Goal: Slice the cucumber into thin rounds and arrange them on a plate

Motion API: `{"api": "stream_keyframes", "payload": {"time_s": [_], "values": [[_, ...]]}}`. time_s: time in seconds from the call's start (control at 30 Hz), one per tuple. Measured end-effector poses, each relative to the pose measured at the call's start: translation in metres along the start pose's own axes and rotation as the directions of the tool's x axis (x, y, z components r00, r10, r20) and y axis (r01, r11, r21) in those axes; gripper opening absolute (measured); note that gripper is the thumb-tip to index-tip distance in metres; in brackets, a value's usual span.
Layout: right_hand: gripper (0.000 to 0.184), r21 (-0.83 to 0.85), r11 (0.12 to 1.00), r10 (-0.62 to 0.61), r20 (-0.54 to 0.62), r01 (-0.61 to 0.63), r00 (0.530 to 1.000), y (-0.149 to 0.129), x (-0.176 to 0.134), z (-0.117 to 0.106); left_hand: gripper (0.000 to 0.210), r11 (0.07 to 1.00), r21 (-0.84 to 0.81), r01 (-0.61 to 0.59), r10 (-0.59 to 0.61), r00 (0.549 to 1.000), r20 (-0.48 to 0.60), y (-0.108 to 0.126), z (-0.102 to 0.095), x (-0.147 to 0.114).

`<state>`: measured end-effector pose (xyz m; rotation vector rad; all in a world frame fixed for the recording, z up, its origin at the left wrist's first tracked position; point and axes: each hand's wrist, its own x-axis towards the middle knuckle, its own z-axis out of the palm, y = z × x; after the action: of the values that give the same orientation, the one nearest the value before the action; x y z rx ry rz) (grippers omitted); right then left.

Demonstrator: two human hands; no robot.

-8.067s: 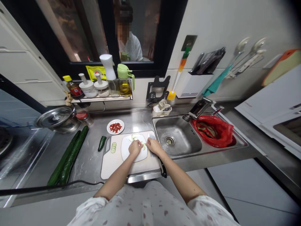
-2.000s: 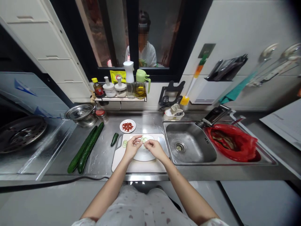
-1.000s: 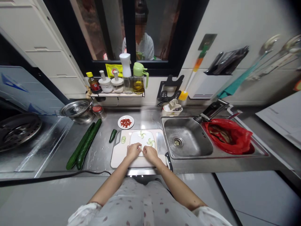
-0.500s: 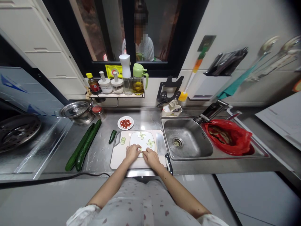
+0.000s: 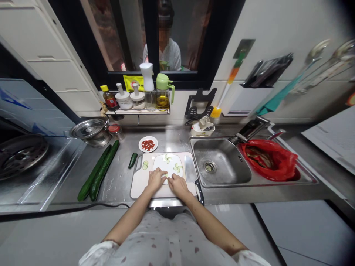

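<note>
A white plate (image 5: pixel 159 163) lies on a pale cutting board (image 5: pixel 140 184). Two pinwheels of thin cucumber slices are laid out on it, one at the far edge (image 5: pixel 167 159) and one at the right (image 5: pixel 178 168). Over the plate's near part, my left hand (image 5: pixel 156 179) and my right hand (image 5: pixel 177 184) meet with closed fingertips, pinching pale green cucumber slices that the fingers mostly hide. A short stack of cucumber slices (image 5: pixel 145 164) rests on the board's left side. Along the right side lies a kitchen knife (image 5: pixel 190 168), its black handle toward me.
Left of the board are a cucumber stub (image 5: pixel 132 160) and two long cucumbers (image 5: pixel 104 171). Behind it sits a small dish of chopped red chilli (image 5: pixel 148 144). The sink (image 5: pixel 222 162) is at the right, with a red plastic bag (image 5: pixel 273 160). A condiment rack (image 5: pixel 138 112) hangs under the window.
Both hands stay at the plate's near edge with only slight finger movement. The view has shifted very slightly; the slices and other objects have kept their places.
</note>
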<state>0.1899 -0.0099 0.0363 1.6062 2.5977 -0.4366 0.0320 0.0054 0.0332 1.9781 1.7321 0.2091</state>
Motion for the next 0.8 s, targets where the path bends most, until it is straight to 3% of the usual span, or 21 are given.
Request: {"api": "stream_keyframes", "payload": {"time_s": [0.8], "values": [[0.030, -0.090, 0.995, 0.033, 0.014, -0.031, 0.999, -0.0081, 0.0015, 0.0015, 0.034, 0.999, 0.009, 0.039, -0.039, 0.999, 0.012, 0.0063, 0.0007, -0.0037]]}}
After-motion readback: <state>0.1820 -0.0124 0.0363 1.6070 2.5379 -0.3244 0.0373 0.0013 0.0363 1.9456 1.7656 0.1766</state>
